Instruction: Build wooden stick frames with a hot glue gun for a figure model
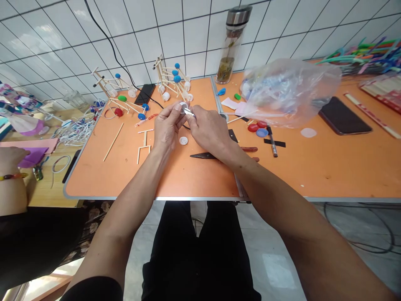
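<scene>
Over the orange table (94,175), my left hand (166,127) pinches a small white round cap (183,106) between thumb and fingers. Closed around a small silvery pointed blade (189,112), my right hand (209,128) holds its tip against the cap; its handle is hidden in my fist. Another white cap (183,141) lies on the table just below my hands. Dark scissors (203,155) with reddish handles lie partly under my right forearm. Left of my left hand is a small frame of wooden sticks (144,146), with a loose stick (113,142) farther left.
Two stick models with coloured caps (122,98) (177,78) stand at the back beside a phone (145,94). A glass bottle (226,62), plastic bag (291,92), marker (272,142) and larger phone (344,117) are rightward. Another person's hand (12,161) is far left.
</scene>
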Available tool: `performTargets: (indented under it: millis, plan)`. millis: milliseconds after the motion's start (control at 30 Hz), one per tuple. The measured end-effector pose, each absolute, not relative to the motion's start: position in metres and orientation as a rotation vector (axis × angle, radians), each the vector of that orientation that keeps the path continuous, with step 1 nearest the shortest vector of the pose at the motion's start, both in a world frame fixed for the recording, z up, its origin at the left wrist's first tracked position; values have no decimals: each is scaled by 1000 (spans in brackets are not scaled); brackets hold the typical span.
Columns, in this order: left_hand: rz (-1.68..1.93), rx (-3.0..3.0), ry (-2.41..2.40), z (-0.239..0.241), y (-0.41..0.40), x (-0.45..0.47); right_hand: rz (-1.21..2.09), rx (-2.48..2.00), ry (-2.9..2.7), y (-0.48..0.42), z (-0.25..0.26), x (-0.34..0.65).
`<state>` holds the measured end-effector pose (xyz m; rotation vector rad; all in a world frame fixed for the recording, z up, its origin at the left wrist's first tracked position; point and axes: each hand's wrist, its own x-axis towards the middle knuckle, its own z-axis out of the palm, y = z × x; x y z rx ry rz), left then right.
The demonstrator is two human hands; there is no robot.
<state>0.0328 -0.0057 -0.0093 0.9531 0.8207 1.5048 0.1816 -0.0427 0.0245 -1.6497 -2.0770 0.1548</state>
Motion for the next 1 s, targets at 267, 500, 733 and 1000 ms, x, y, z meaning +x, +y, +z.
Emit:
performTargets:
  millis: [267,500,733,1000]
  plan:
    - [1563,1105,814,-18,1,30,195,-1641,-2068,-41,24,182]
    - [1676,1282,892,-27,-1,36,157,-1665,-2085,-41,20,180]
    - [1690,1307,907,-33,2,37,239,-1587,-1997,-36,12,177]
    - [1664,1113,847,-21,-3,38,1364,-1176,-1718,-30,34,190]
